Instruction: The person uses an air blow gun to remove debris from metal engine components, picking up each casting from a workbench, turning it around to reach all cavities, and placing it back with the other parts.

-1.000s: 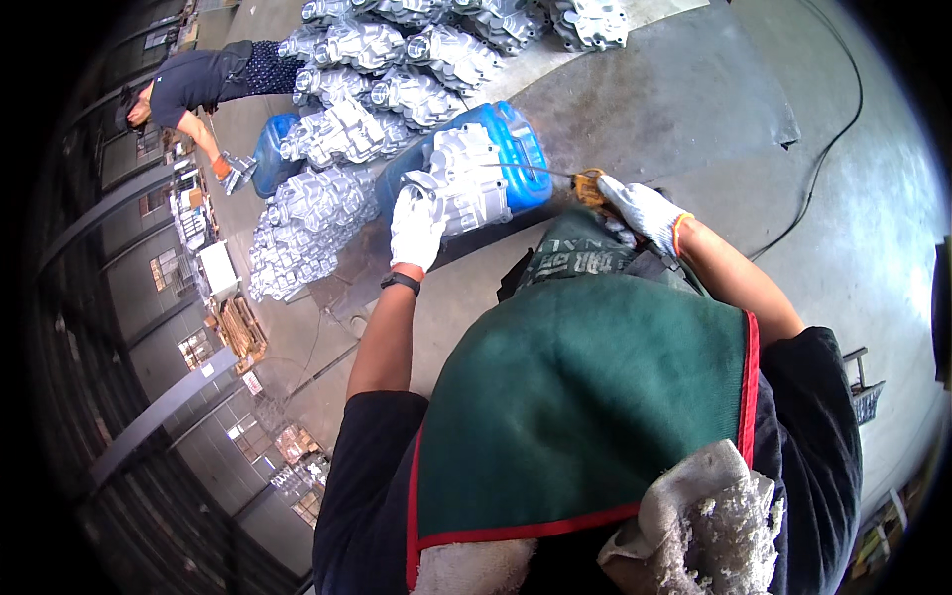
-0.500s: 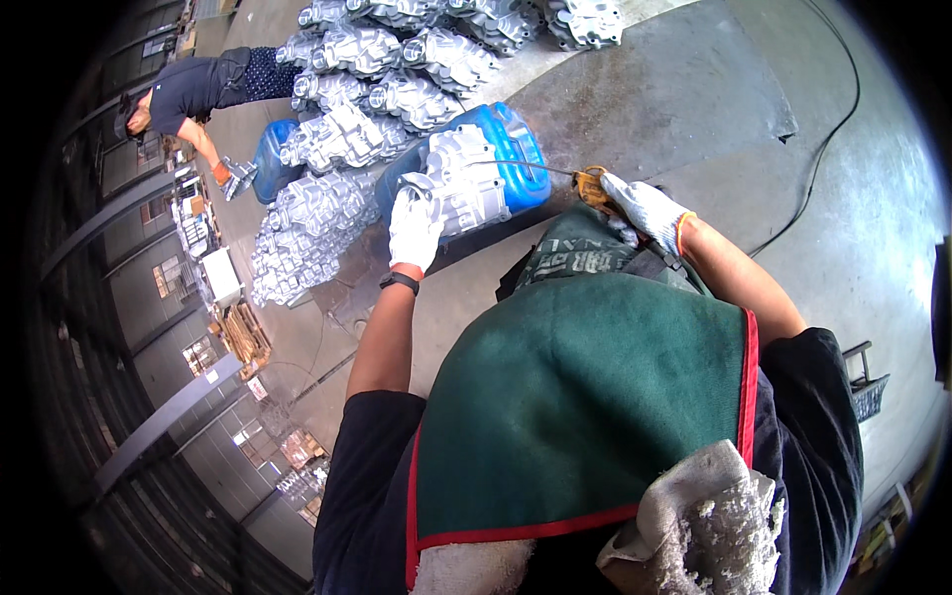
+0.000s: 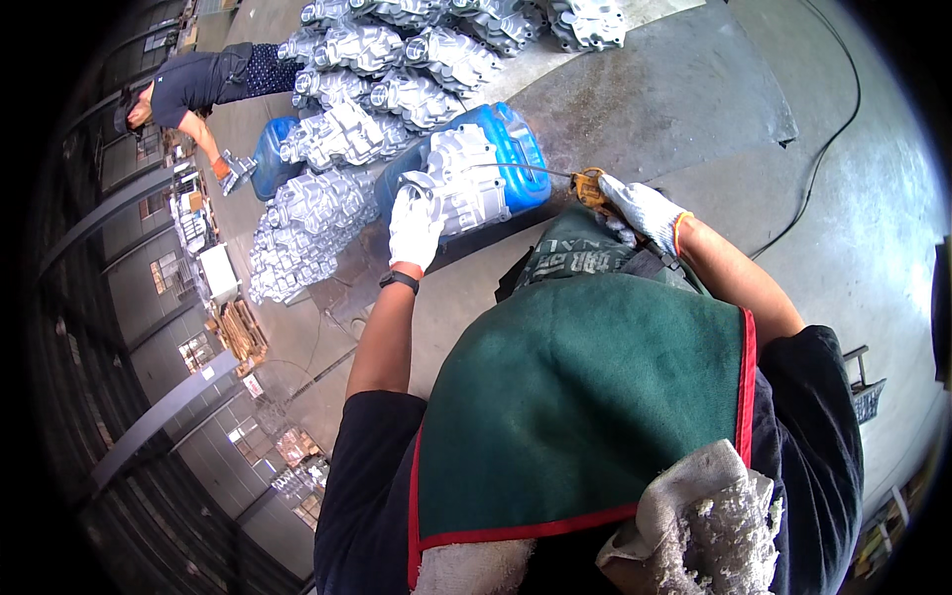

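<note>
A silver cast-metal housing (image 3: 466,178) rests on a blue plastic drum (image 3: 523,159) lying on its side. My left hand (image 3: 415,230), in a white glove, is closed on the housing's near left edge. In my right hand (image 3: 645,213), also gloved, is a yellow-bodied power tool (image 3: 589,188) with a long thin shaft. The shaft reaches left across the drum to the housing's right side; whether its tip touches the metal I cannot tell. Some fingers of my right hand are hidden behind the tool and my green apron (image 3: 585,397).
Many similar housings (image 3: 342,134) are piled beyond and left of the drum. At the far left a co-worker (image 3: 203,84) bends by another blue drum (image 3: 273,159). A dark sheet (image 3: 674,89) covers floor ahead; a black cable (image 3: 828,149) and a small stool (image 3: 866,387) are at right.
My right hand and the yellow power tool have shifted very slightly left. My left hand stays on the housing, which has not visibly moved.
</note>
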`<state>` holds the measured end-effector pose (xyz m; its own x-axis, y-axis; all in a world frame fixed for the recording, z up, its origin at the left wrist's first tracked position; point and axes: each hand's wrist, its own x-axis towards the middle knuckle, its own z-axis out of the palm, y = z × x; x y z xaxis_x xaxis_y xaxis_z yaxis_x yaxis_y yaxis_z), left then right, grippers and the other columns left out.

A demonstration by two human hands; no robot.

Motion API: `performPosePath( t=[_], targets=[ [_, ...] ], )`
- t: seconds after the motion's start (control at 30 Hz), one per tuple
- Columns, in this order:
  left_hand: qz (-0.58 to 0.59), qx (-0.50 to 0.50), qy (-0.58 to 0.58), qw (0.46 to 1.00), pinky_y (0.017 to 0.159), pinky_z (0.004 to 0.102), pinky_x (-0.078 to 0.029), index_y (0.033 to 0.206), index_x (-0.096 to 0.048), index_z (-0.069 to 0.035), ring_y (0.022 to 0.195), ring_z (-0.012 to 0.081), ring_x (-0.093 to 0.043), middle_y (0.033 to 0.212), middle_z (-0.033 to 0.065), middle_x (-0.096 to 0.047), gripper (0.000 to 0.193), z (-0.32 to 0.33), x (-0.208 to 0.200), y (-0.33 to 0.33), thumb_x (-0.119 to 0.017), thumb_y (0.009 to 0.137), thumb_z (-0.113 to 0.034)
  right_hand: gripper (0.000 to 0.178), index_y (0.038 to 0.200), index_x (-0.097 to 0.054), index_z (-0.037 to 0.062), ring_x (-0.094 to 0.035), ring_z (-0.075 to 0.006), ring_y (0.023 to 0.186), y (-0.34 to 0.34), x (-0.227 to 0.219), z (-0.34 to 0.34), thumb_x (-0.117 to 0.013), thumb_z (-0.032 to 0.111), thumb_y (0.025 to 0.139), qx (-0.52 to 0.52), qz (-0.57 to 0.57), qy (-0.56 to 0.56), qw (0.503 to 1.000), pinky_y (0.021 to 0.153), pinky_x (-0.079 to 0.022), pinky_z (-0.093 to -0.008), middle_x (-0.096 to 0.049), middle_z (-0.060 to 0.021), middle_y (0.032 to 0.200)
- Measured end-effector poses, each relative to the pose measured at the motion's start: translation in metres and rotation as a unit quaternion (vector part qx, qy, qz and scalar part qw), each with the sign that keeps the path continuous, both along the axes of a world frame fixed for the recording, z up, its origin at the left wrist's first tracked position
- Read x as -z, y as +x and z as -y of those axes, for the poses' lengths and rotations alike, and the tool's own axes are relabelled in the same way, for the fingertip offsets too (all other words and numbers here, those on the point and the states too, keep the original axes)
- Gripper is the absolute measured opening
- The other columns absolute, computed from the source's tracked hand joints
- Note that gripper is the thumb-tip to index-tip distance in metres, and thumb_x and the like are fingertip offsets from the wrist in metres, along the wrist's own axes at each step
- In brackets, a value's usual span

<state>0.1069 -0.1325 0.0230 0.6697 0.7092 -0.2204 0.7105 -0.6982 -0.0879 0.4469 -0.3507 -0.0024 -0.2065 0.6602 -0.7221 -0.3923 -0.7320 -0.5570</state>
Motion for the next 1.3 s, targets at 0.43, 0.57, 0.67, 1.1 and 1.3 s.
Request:
performPosePath(
  t=[0.43, 0.57, 0.67, 1.1, 1.3],
  targets=[
    [-0.01, -0.001, 0.016, 1.0, 0.106, 0.0407, -0.03, 0.123, -0.049, 0.002, 0.126, 0.038, -0.037, 0.135, 0.0249, -0.04, 0.056, -0.001, 0.002, 0.0, -0.067, 0.077, -0.024, 0.058, 0.075, -0.056, 0.0007, -0.048, -0.0215, 0.045, 0.019, -0.012, 0.007, -0.035, 0.051, 0.096, -0.054, 0.104, 0.039, 0.992, 0.047, -0.039, -0.0339, -0.051, -0.0089, 0.055],
    [0.004, 0.002, 0.011, 1.0, 0.107, 0.0412, -0.03, 0.122, -0.05, -0.001, 0.126, 0.0371, -0.037, 0.132, 0.0229, -0.044, 0.053, -0.003, 0.002, 0.001, -0.066, 0.077, -0.023, 0.053, 0.095, -0.058, -0.0017, -0.057, -0.0438, 0.085, 0.018, -0.037, 0.024, -0.035, 0.046, 0.096, -0.167, 0.297, 0.16, 0.927, 0.074, -0.043, -0.0464, -0.061, -0.0266, 0.085],
    [0.034, 0.032, 0.002, 0.999, 0.105, 0.0413, -0.032, 0.121, -0.051, -0.001, 0.125, 0.037, -0.038, 0.129, 0.0207, -0.048, 0.053, -0.004, -0.001, 0.002, -0.068, 0.075, -0.021, 0.052, 0.094, -0.058, -0.0018, -0.058, -0.0436, 0.086, 0.021, -0.046, 0.033, -0.038, 0.046, 0.095, -0.164, 0.45, 0.105, 0.871, 0.074, -0.045, -0.0463, -0.061, -0.0279, 0.087],
    [0.566, -0.358, -0.365, 0.647, 0.101, 0.0321, -0.036, 0.137, -0.037, -0.003, 0.119, 0.0254, -0.046, 0.13, 0.0144, -0.047, 0.069, -0.034, 0.045, -0.045, -0.066, 0.074, -0.011, 0.054, 0.121, -0.05, 0.0081, -0.053, -0.0181, 0.095, 0.063, -0.088, 0.045, -0.053, 0.051, 0.088, 0.331, 0.137, 0.256, 0.898, 0.087, -0.044, -0.0364, -0.056, -0.004, 0.1],
    [0.612, -0.394, -0.356, 0.587, 0.079, 0.0305, -0.05, 0.133, -0.043, -0.005, 0.094, 0.0215, -0.059, 0.114, 0.0136, -0.057, 0.069, -0.033, 0.035, 0.01, -0.056, 0.066, 0.003, 0.039, 0.108, -0.051, 0.0063, -0.061, -0.0273, 0.077, 0.023, -0.025, 0.04, -0.064, 0.03, 0.08, 0.393, -0.158, 0.032, 0.905, 0.072, -0.049, -0.0456, -0.06, -0.0106, 0.091]
  ],
)
